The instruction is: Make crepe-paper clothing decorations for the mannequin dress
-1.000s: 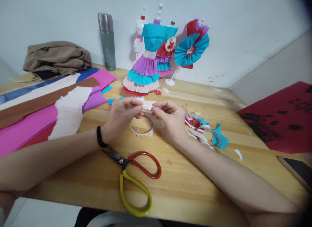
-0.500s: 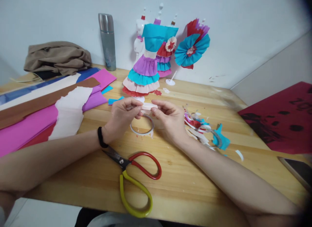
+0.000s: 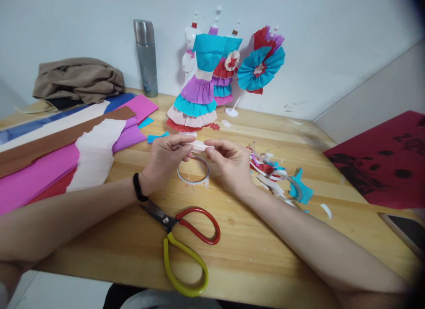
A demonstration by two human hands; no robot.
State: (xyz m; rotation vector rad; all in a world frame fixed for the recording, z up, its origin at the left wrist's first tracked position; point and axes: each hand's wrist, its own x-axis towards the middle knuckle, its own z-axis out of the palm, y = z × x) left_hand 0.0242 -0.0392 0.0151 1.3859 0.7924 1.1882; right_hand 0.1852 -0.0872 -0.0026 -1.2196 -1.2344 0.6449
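A small strip of pale pink paper [image 3: 199, 145] is stretched between my two hands above the table. My left hand [image 3: 168, 158] pinches its left end between thumb and fingers. At the other end, my right hand [image 3: 229, 163] has it in a similar pinch. Below them on the wood lies a roll of tape [image 3: 193, 182], a thin ring partly covered by the fingers. Scissors [image 3: 168, 221] with one red and one yellow handle rest nearer to me, their blade tips beside my left wrist.
Ruffled paper dresses on stands [image 3: 199, 94] are at the back, beside a steel flask [image 3: 148, 65]. Coloured paper sheets [image 3: 63, 163] and a brown cloth [image 3: 78, 79] lie left. Paper scraps [image 3: 270, 174], a red panda-print sheet [image 3: 385, 163] and a phone [image 3: 403, 229] are right.
Both hands keep their pinch on the pale pink paper strip. The strip has shifted very slightly left and down, and its tilt has changed a little.
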